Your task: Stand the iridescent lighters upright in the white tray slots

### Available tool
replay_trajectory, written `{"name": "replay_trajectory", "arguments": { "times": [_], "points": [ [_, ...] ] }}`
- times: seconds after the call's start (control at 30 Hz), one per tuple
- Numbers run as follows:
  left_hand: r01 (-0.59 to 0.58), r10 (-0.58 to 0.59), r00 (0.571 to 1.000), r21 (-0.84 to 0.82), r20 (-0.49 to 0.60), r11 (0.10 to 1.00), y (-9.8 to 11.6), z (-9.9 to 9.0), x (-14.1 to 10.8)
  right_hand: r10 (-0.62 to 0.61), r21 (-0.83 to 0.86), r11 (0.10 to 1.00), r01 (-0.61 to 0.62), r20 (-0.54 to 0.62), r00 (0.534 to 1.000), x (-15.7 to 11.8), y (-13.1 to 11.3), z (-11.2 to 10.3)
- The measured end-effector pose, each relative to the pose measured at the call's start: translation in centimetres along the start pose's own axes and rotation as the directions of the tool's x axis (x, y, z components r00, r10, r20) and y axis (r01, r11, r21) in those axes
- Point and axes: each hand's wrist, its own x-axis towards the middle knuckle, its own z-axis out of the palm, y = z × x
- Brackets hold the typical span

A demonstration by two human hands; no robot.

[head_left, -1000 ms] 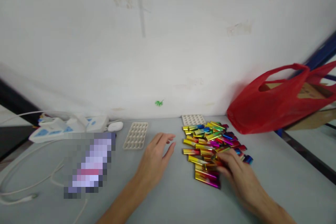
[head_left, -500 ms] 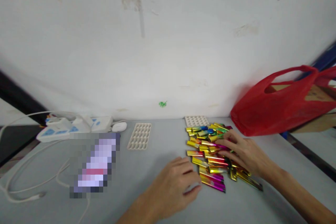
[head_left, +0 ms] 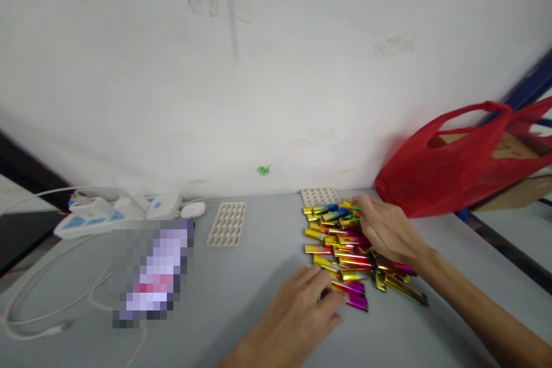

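Note:
A loose pile of shiny lighters (head_left: 351, 253), mostly gold with blue, red, green and purple parts, lies on the grey table (head_left: 241, 282). My right hand (head_left: 388, 232) reaches over the upper right of the pile, fingers bent down and closed among the lighters. What its fingertips hold is hidden. At the lower left of the pile is my left hand (head_left: 299, 310), its fingers loosely curled and its thumb apart. It partly covers the purple and gold lighters at the near end, and I see nothing in its grasp.
Two pale trays with rows of round hollows, a nearer tray (head_left: 226, 224) and a farther tray (head_left: 319, 196), lie toward the wall. On the left are a power strip (head_left: 116, 213), white cables and a blurred-out phone (head_left: 157, 270). A red bag (head_left: 452, 167) with cardboard stands at right.
My right hand has moved up toward the far end of the pile, its fingers more closed. My left hand has shifted slightly right, against the near lighters. The view has shifted slightly.

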Motion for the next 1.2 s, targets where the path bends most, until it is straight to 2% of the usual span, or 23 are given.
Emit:
{"name": "replay_trajectory", "arguments": {
  "times": [0.1,0.27,0.4,0.57,0.77,0.9,1.0,1.1,1.2],
  "points": [
    [0.002,-0.002,1.0,0.035,-0.008,0.999,0.2,0.1,0.1,0.025,0.026,0.999,-0.026,0.036,0.999,0.4,0.3,-0.4],
    [0.015,-0.014,0.999,0.027,-0.029,1.0,0.4,-0.4,0.2,0.145,0.094,0.984,-0.154,0.102,0.984,0.0,0.7,-1.5],
    [0.041,-0.042,0.999,-0.015,-0.034,0.999,0.6,-0.7,0.1,0.187,0.247,0.946,-0.211,0.12,0.975,0.0,0.8,-1.8],
    [0.061,-0.062,0.997,-0.038,-0.045,0.997,0.1,-0.3,-0.1,0.079,0.449,0.887,-0.11,0.088,0.993,0.7,1.2,-0.7],
    [0.031,-0.032,0.999,0.019,0.02,0.999,-0.3,0.4,-0.1,0.016,0.432,0.901,-0.035,0.047,0.999,1.2,1.1,-0.1],
    [0.058,-0.059,0.997,0.007,0.042,0.998,0.0,0.0,0.0,-0.021,0.425,0.905,0.0,0.047,0.999,1.3,0.6,-0.1],
    [0.142,-0.141,0.99,-0.048,0.029,0.989,0.2,-0.7,0.1,-0.024,0.411,0.911,0.006,0.039,0.999,1.2,0.6,0.1],
    [0.26,-0.266,0.964,-0.178,-0.011,0.949,0.0,-1.3,0.2,0.0,0.393,0.92,-0.002,0.006,1.0,1.1,0.3,-0.3],
    [0.335,-0.371,0.927,-0.336,-0.048,0.88,-0.6,-1.8,0.2,-0.007,0.423,0.906,0.018,-0.029,1.0,0.4,-1.6,-1.6]
  ]
}}
